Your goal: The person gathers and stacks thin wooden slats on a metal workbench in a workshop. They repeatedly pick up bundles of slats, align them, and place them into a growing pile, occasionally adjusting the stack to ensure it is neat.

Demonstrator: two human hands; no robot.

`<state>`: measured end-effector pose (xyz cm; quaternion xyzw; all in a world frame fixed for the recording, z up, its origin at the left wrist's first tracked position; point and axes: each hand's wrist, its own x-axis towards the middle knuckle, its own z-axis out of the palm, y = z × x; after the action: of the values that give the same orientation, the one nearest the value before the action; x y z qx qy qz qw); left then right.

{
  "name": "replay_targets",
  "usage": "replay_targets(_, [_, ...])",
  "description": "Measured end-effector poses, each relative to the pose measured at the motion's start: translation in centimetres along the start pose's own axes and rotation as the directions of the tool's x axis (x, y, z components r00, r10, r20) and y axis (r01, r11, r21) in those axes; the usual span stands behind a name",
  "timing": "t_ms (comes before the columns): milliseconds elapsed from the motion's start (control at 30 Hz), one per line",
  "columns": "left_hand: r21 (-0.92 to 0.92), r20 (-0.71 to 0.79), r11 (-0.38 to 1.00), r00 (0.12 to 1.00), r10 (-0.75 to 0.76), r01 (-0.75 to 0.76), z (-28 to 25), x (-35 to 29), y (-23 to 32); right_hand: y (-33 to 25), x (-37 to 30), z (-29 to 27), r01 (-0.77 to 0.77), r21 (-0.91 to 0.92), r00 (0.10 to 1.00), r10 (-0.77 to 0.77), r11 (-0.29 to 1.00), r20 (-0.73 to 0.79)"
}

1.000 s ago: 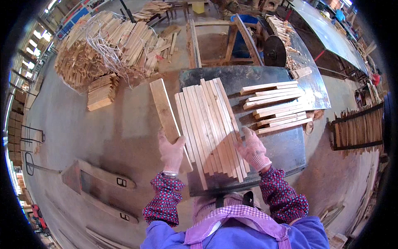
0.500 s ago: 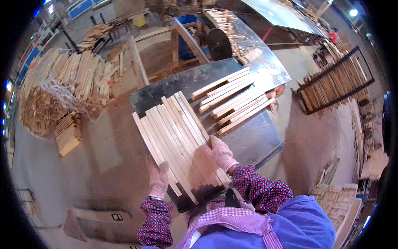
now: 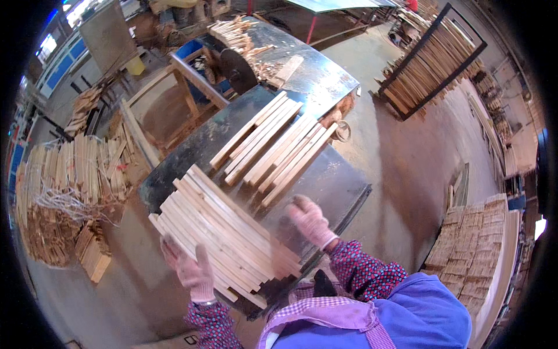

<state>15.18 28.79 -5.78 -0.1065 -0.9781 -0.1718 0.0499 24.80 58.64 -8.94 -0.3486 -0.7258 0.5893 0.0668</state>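
A row of pale wooden strips (image 3: 218,232) lies side by side on the dark metal table (image 3: 334,174), their near ends uneven. At the row's left edge is my left hand (image 3: 190,272), gloved, thumb and fingers spread; it holds nothing, and whether it touches the outer strip I cannot tell. My right hand (image 3: 309,221), also gloved, hovers over the table just right of the row, apart from the wood, its fingers loosely extended and nothing in them. Beyond it, a second, looser group of wooden strips (image 3: 278,142) lies on the table.
A round saw blade (image 3: 238,71) stands at the table's far side, near scrap wood (image 3: 237,36). Strapped bundles of strips (image 3: 70,174) stand at left. At right are a black-framed rack (image 3: 427,64) of strips and a stack of wood (image 3: 474,244).
My right hand has come off the row's right edge and now hovers apart from it. My left hand's fingers have spread beside the left edge. The view has swung rightward.
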Motion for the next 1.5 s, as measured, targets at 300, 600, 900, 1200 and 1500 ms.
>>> replay_targets(300, [-0.187,0.462,0.939,0.817,0.343,-0.288,8.1,25.3,21.9,0.1,11.3,-4.7,-0.388,0.548,0.917,0.371,0.741,0.149])
replay_targets(600, [-0.015,0.734,0.988,0.67,0.115,-0.154,14.7,26.3,30.2,0.7,14.6,-5.6,-0.554,0.45,0.828,0.52,0.701,0.21])
replay_targets(900, [0.227,0.629,0.968,0.776,-0.058,-0.111,7.4,20.2,38.4,-1.0,10.6,-12.9,-0.387,0.542,0.92,0.355,0.746,0.169])
replay_targets(1200, [-0.148,0.407,0.944,0.888,-0.213,0.294,13.0,8.8,25.5,1.2,14.5,-16.4,0.192,-0.419,0.969,-0.106,0.888,0.221])
replay_targets(1500, [-0.201,0.286,0.961,0.95,-0.127,0.189,13.2,1.5,21.8,3.3,13.8,-16.5,0.054,-0.287,0.974,0.013,0.956,0.225])
